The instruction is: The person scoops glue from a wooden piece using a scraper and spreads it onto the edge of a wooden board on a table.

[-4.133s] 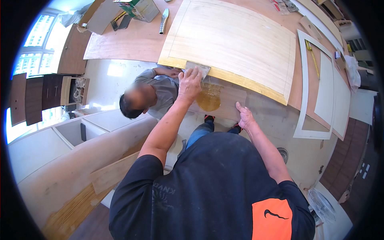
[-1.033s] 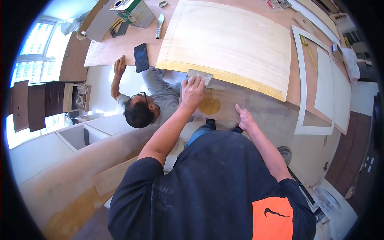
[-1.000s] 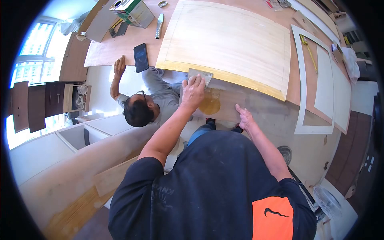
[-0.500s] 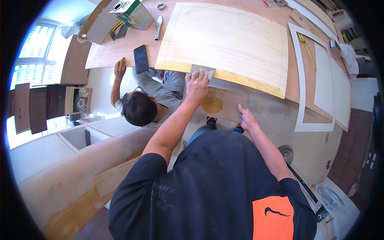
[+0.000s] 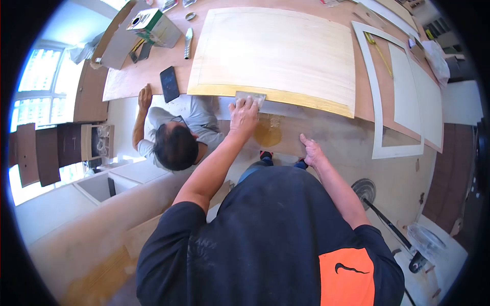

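My left hand (image 5: 244, 116) is closed on a flat grey scraper (image 5: 252, 98), its blade at the near edge of a pale wooden panel (image 5: 275, 51). A wet-looking yellow strip (image 5: 311, 102) runs along that edge. Below, my right hand (image 5: 312, 152) grips the right end of a small board (image 5: 292, 133), thumb on top and the other fingers mostly hidden. On the board lies a yellow-brown puddle (image 5: 268, 133) that looks like glue.
A co-worker (image 5: 176, 145) crouches at left, one hand on the worktable (image 5: 120, 84). Around the panel lie a phone (image 5: 169, 84), a knife (image 5: 188, 43), a metal can (image 5: 155, 28) and a white frame (image 5: 377, 112) with a yellow tape measure. A fan-like round object (image 5: 363, 191) stands on the floor.
The whole view has shifted, so the table and panel appear further left. The scraper stays at the panel's near edge, now lying less over the yellow strip. My right hand still grips the board.
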`<state>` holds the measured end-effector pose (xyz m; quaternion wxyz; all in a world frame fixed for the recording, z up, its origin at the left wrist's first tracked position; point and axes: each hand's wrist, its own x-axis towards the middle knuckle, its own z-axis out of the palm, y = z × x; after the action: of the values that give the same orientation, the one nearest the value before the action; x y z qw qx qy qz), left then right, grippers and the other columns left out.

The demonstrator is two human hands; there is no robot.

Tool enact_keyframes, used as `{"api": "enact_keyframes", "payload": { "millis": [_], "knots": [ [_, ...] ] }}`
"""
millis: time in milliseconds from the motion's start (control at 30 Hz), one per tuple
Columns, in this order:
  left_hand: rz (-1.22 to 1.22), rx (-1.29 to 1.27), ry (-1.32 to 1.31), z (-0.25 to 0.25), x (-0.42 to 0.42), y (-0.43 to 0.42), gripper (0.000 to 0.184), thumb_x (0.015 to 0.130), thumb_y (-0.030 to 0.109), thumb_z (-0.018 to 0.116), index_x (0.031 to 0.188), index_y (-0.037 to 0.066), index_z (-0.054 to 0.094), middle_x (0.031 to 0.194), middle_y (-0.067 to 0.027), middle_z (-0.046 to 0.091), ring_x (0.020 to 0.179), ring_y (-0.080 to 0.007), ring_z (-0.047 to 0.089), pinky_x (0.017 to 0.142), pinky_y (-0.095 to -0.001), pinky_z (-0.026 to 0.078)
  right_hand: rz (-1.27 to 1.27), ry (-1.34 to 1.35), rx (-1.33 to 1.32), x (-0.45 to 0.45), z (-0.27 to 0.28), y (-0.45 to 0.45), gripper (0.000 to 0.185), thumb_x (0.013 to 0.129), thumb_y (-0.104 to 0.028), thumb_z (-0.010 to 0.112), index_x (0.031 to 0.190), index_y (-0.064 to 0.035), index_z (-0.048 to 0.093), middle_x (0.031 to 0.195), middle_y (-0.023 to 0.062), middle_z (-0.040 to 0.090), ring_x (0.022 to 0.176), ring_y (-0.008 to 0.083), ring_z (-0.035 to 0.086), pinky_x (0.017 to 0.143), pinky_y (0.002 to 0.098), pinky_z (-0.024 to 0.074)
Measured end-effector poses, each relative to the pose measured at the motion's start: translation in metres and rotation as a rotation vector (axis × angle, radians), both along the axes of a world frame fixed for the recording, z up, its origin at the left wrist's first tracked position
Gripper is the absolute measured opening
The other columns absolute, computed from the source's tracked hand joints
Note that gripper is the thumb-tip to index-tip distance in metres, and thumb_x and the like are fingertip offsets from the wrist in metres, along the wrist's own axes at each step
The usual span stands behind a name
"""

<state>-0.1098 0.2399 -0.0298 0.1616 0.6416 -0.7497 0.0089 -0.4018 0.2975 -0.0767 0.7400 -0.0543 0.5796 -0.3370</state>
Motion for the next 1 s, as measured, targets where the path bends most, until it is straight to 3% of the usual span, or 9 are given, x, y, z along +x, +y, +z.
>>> {"api": "enact_keyframes", "payload": {
  "millis": [167,200,300,400,467,567,733,867,1000],
  "knots": [
    [-0.020,0.177,0.009,0.054,-0.013,-0.016,0.029,0.083,0.012,0.062,0.111,0.015,0.069,0.124,-0.0090,0.069,0.114,-0.0268,0.062,0.093,-0.0532,0.038,-0.014,-0.039,-0.054,-0.018,-0.035,0.005,0.077,0.085,-0.030,0.087,0.142,-0.0013,0.044,0.131,0.0162,0.063,0.120,0.0340,0.062,0.102,0.0588,0.0501],
    [-0.025,0.045,-0.009,0.044,-0.013,-0.022,0.028,0.084,0.013,0.061,0.111,0.012,0.068,0.118,-0.0098,0.069,0.111,-0.0287,0.063,0.093,-0.0527,0.040,-0.015,-0.042,-0.061,-0.021,-0.046,0.006,0.078,0.085,-0.030,0.087,0.143,-0.0012,0.044,0.131,0.0165,0.063,0.121,0.0340,0.062,0.102,0.0586,0.0502],
    [-0.051,0.060,-0.093,0.012,-0.019,-0.022,0.028,0.085,0.014,0.061,0.111,0.008,0.067,0.116,-0.0103,0.069,0.109,-0.0309,0.062,0.092,-0.0516,0.043,-0.030,-0.016,-0.039,-0.017,-0.012,0.002,0.069,0.087,-0.031,0.084,0.139,-0.0016,0.049,0.129,0.0164,0.065,0.119,0.0333,0.064,0.102,0.0569,0.0516],
    [-0.178,0.086,-0.079,0.013,-0.040,-0.001,0.028,0.083,0.012,0.061,0.109,0.006,0.066,0.111,-0.0101,0.068,0.106,-0.0328,0.061,0.090,-0.0504,0.045,-0.064,0.018,-0.048,-0.031,-0.069,0.004,0.064,0.086,-0.035,0.084,0.135,-0.0037,0.057,0.131,0.0145,0.065,0.122,0.0319,0.061,0.105,0.0528,0.0490],
    [-0.302,0.168,0.029,0.033,-0.051,0.000,0.024,0.082,0.010,0.061,0.105,0.007,0.065,0.105,-0.0098,0.067,0.104,-0.0334,0.061,0.088,-0.0504,0.046,-0.045,-0.063,-0.063,-0.035,-0.048,0.002,0.063,0.087,-0.035,0.083,0.135,-0.0035,0.058,0.131,0.0142,0.066,0.122,0.0313,0.061,0.105,0.0523,0.0491],
    [-0.215,0.063,0.062,0.051,-0.062,-0.016,0.022,0.082,0.010,0.060,0.103,0.008,0.065,0.102,-0.0096,0.067,0.102,-0.0334,0.061,0.086,-0.0498,0.046,-0.031,-0.074,-0.068,-0.040,-0.032,0.000,0.062,0.088,-0.035,0.082,0.136,-0.0034,0.058,0.130,0.0138,0.066,0.122,0.0307,0.061,0.104,0.0520,0.0496],
    [-0.188,0.149,-0.160,0.031,-0.074,-0.019,0.019,0.086,0.015,0.058,0.096,0.005,0.070,0.101,-0.0144,0.068,0.102,-0.0324,0.061,0.087,-0.0475,0.048,-0.052,-0.054,-0.070,-0.047,-0.017,0.000,0.060,0.091,-0.034,0.079,0.137,-0.0035,0.057,0.131,0.0136,0.066,0.121,0.0301,0.062,0.103,0.0514,0.0502],
    [-0.419,0.273,0.016,0.041,-0.122,-0.008,0.019,0.086,0.017,0.059,0.097,0.005,0.070,0.102,-0.0149,0.068,0.104,-0.0328,0.062,0.086,-0.0471,0.049,-0.043,-0.116,-0.050,-0.066,-0.014,0.007,0.059,0.092,-0.034,0.078,0.138,-0.0024,0.056,0.131,0.0140,0.066,0.120,0.0298,0.062,0.103,0.0499,0.0504],
    [-0.363,0.234,0.021,0.044,-0.165,-0.026,0.017,0.082,0.014,0.063,0.096,0.006,0.066,0.102,-0.0142,0.066,0.106,-0.0342,0.059,0.087,-0.0482,0.049,-0.010,-0.123,-0.110,-0.096,-0.026,0.011,0.061,0.092,-0.035,0.077,0.138,-0.0009,0.056,0.129,0.0151,0.066,0.118,0.0297,0.064,0.103,0.0485,0.0512]
  ]
}}
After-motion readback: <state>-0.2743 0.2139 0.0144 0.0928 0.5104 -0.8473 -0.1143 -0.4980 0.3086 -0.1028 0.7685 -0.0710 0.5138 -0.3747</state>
